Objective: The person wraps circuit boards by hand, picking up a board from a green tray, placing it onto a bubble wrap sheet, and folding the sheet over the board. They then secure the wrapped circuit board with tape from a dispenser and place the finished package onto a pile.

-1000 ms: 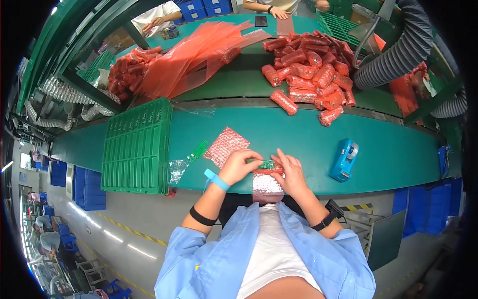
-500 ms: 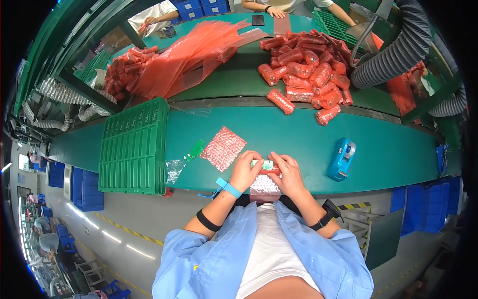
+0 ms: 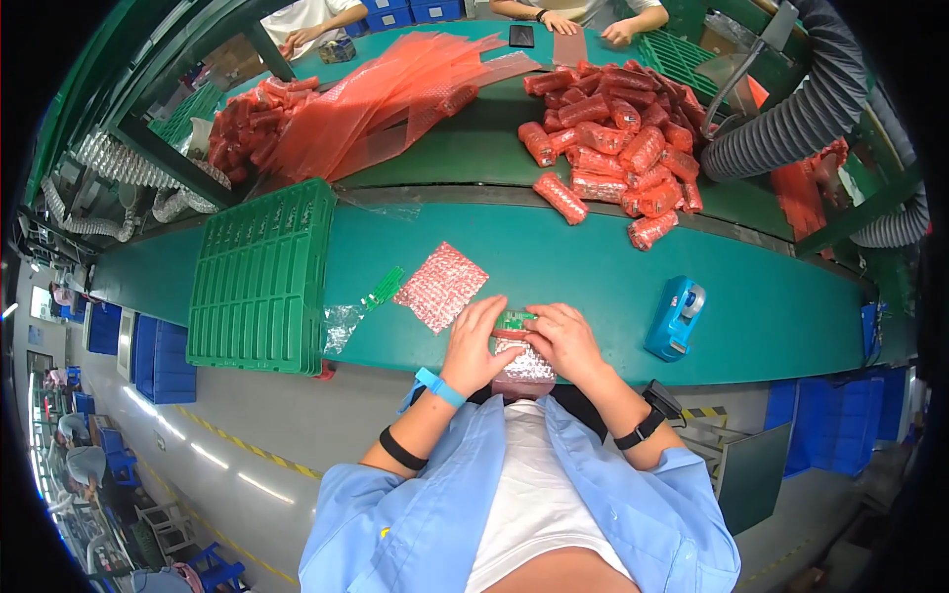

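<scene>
At the front edge of the table, a small green circuit board (image 3: 513,320) lies between my hands on a reddish sheet of bubble wrap (image 3: 526,372). My left hand (image 3: 474,346) is curled along the board's left side, thumb against the wrap. From the right, my right hand (image 3: 567,342) bends over the board, its fingertips on the board's right end. A folded red band of wrap runs just below the board. Left of my hands lie another square of bubble wrap (image 3: 442,287), thin green board pieces (image 3: 384,289) and a crumpled clear plastic bag (image 3: 341,328).
A green ribbed tray (image 3: 259,287) stands at left, a blue tape dispenser (image 3: 677,318) at right. Beyond a ledge lie piled red wrapped bundles (image 3: 623,133) and loose red bubble wrap sheets (image 3: 386,94). A grey duct (image 3: 781,128) hangs far right; co-workers' hands (image 3: 560,22) are at the back.
My right hand's fingers have moved over the board, and my left hand has shifted slightly left. More of the board's green face shows. At the back, a co-worker's other hand has come nearer the sheet.
</scene>
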`<control>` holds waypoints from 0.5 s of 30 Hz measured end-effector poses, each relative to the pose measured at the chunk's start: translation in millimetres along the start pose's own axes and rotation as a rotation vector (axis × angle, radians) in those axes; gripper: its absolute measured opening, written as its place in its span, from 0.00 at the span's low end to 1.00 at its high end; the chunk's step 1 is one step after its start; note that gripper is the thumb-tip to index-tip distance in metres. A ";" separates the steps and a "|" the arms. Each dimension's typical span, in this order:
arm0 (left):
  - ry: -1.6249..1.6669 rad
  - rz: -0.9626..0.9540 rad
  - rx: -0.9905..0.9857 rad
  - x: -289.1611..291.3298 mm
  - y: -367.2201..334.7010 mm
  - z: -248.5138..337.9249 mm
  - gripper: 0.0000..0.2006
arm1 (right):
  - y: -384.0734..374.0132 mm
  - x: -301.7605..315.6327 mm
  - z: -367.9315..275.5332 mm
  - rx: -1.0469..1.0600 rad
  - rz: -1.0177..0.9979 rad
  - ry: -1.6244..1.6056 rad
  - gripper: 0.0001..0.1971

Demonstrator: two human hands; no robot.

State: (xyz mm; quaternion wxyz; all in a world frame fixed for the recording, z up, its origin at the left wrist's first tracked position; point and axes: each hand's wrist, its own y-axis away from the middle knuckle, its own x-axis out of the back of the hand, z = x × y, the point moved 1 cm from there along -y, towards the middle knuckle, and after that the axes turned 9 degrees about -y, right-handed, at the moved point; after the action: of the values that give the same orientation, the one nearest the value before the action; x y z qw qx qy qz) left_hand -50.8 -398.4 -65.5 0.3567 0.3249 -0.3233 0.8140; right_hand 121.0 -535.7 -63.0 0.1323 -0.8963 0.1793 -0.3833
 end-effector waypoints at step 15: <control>-0.133 -0.111 -0.117 7.3 4.9 0.9 0.35 | 10.0 -2.1 6.0 0.156 0.039 0.161 0.11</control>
State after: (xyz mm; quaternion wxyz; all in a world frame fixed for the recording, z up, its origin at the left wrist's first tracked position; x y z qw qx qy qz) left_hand -58.3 -399.0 -60.9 0.3975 0.3743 -0.3744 0.7494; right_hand 121.8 -543.2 -72.1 0.1943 -0.8460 0.1763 -0.4642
